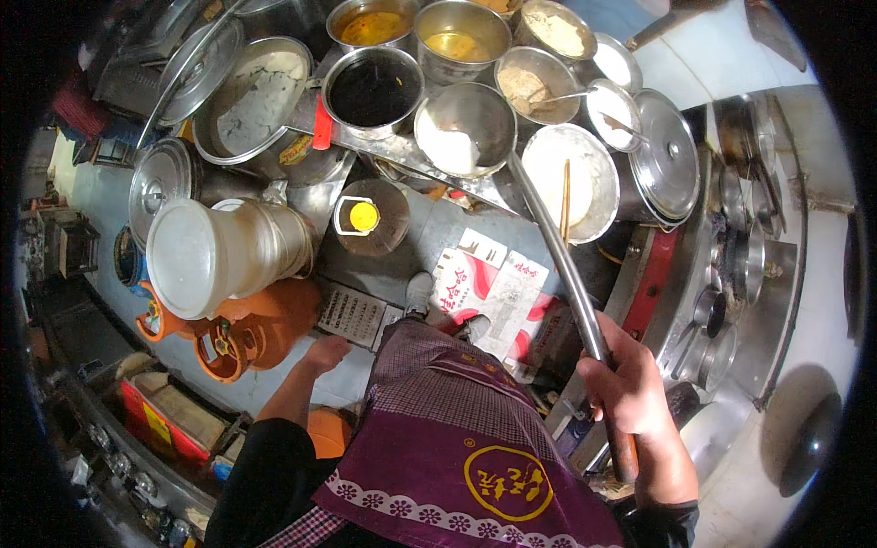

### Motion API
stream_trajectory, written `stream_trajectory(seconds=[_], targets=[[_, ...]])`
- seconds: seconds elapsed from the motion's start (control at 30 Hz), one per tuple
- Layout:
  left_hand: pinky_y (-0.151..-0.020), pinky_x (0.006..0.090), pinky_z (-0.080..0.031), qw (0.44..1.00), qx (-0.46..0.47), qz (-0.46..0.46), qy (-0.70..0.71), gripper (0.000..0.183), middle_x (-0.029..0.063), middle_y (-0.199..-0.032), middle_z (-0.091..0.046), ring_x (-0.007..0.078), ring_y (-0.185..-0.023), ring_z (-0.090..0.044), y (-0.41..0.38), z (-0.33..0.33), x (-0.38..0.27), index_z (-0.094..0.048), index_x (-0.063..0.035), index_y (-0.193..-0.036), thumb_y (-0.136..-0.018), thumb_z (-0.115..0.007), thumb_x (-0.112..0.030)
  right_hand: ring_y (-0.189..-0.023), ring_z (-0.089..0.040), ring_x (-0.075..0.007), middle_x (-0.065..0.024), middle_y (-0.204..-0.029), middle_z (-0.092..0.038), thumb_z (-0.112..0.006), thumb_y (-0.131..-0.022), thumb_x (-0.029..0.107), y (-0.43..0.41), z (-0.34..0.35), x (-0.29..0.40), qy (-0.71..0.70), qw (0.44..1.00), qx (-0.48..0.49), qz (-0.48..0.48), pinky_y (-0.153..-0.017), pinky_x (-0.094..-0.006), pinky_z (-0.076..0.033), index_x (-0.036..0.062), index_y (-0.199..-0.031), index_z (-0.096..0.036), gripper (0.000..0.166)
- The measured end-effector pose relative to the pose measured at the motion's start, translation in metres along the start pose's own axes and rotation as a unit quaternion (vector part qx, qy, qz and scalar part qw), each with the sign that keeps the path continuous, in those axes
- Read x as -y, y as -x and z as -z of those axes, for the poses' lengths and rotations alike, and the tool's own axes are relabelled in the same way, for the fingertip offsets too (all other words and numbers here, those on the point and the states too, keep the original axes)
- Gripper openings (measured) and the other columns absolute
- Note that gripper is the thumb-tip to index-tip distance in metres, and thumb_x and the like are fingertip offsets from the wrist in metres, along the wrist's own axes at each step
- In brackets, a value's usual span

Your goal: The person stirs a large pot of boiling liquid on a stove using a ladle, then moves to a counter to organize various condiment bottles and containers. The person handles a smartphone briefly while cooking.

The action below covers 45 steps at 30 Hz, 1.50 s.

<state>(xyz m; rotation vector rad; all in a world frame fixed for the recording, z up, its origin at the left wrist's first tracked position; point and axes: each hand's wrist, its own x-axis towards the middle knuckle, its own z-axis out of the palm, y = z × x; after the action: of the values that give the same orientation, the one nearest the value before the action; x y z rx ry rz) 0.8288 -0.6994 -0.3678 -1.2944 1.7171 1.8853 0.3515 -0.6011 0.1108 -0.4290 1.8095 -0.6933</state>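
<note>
My right hand (627,383) is closed around the handle of a large metal ladle (558,250), near its wooden end. The ladle's bowl (490,127) hangs out ahead among the pots; whether the white patch in it is contents or glare, I cannot tell. Beside it stands a white-coated basin (579,157) of pale mixture, with wooden chopsticks (564,198) across its near rim. A pot of dark liquid (373,92) is to the ladle's left. My left hand (329,355) hangs low by my apron, near orange gas cylinders (267,335); its fingers are partly hidden.
Steel pots of yellow liquid (455,48) and bowls of powder (538,79) crowd the counter. White plastic buckets (199,257) stand left. Flattened cardboard (493,294) covers floor by my feet. A jug with a yellow cap (364,216) stands below the counter. Pans (712,312) line the right.
</note>
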Motion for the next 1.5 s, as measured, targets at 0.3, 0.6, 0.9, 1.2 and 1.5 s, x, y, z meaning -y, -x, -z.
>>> stream_trajectory(seconds=[0.3, 0.6, 0.9, 1.2, 1.5], targets=[[-0.086, 0.0405, -0.052, 0.989, 0.049, -0.102, -0.094, 0.031, 0.0117, -0.110, -0.068, 0.0293, -0.099, -0.064, -0.043, 0.019, 0.045, -0.064, -0.0083, -0.121, -0.094, -0.057, -0.022, -0.049, -0.049, -0.0066, 0.0014, -0.070, -0.050, -0.052, -0.090, -0.002, 0.000, -0.002, 0.003, 0.088, 0.995, -0.050, 0.023, -0.044, -0.0222, -0.040, 0.0018, -0.146, -0.039, 0.058], [-0.082, 0.0319, -0.052, 0.976, 0.021, 0.158, 0.148, 0.050, 0.0098, -0.120, -0.064, 0.0167, -0.096, -0.063, 0.002, 0.018, -0.072, -0.055, -0.0045, -0.136, -0.092, -0.065, -0.025, -0.071, -0.060, -0.0187, -0.0121, -0.087, -0.061, -0.060, -0.089, 0.001, -0.017, -0.001, -0.003, 0.160, 0.984, -0.060, 0.055, -0.069, -0.0307, -0.050, 0.0020, -0.142, -0.041, 0.057], [-0.070, 0.0350, -0.049, 0.991, -0.004, 0.132, 0.035, 0.033, 0.0102, -0.085, -0.066, 0.0192, -0.076, -0.060, -0.002, 0.017, -0.091, -0.065, 0.0027, -0.102, -0.092, -0.061, -0.029, -0.070, -0.051, -0.0103, -0.0028, -0.084, -0.055, -0.060, -0.085, -0.002, -0.013, -0.005, -0.018, 0.263, 0.941, -0.115, 0.179, -0.065, -0.0237, -0.044, -0.0019, -0.144, -0.040, 0.062], [-0.067, 0.0333, -0.049, 0.986, 0.035, 0.127, 0.105, 0.035, 0.0036, -0.084, -0.064, 0.0169, -0.074, -0.058, -0.003, 0.022, -0.074, -0.064, -0.0009, -0.108, -0.093, -0.063, -0.032, -0.101, -0.064, -0.0253, -0.0226, -0.103, -0.063, -0.064, -0.087, 0.000, -0.018, -0.012, -0.010, 0.192, 0.978, -0.061, 0.060, -0.090, -0.0300, -0.047, -0.0071, -0.142, -0.038, 0.061], [-0.068, 0.0314, -0.051, 0.982, 0.007, 0.186, 0.038, 0.046, 0.0052, -0.092, -0.066, 0.0161, -0.076, -0.059, 0.004, 0.024, -0.080, -0.062, -0.0012, -0.123, -0.091, -0.066, -0.033, -0.046, -0.049, -0.0082, -0.0006, -0.067, -0.052, -0.056, -0.091, 0.001, -0.010, -0.017, 0.003, -0.169, 0.985, 0.020, -0.020, -0.041, -0.0233, -0.041, -0.0024, -0.139, -0.044, 0.049]])
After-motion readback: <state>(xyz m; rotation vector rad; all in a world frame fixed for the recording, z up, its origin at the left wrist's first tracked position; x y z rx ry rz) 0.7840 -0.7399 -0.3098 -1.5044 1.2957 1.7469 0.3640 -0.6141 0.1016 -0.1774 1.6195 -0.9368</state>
